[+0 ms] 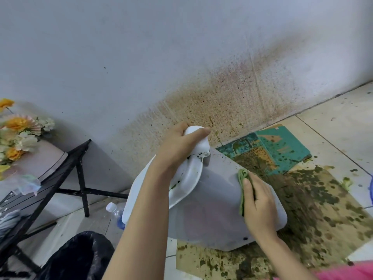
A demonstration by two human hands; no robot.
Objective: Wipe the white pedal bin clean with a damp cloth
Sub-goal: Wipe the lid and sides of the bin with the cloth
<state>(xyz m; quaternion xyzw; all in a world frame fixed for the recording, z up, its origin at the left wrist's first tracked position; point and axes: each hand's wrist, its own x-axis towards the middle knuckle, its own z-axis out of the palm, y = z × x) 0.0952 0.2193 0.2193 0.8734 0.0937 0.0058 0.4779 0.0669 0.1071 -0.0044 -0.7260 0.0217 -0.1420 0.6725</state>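
The white pedal bin (212, 209) lies tipped on its side over stained cardboard, its bottom facing left. My left hand (177, 146) grips the white pedal (198, 138) at the bin's upper end, fingers curled round it. My right hand (258, 203) presses a folded green cloth (243, 178) flat against the bin's right side wall. Dark green specks show on the bin's underside and near its lower edge.
Stained cardboard (323, 215) and a teal printed board (282, 150) cover the floor by the splattered wall. A black bag (80, 257) sits at bottom left, a plastic bottle (116, 214) beside the bin, a black metal stand (80, 178) and artificial flowers (18, 134) at left.
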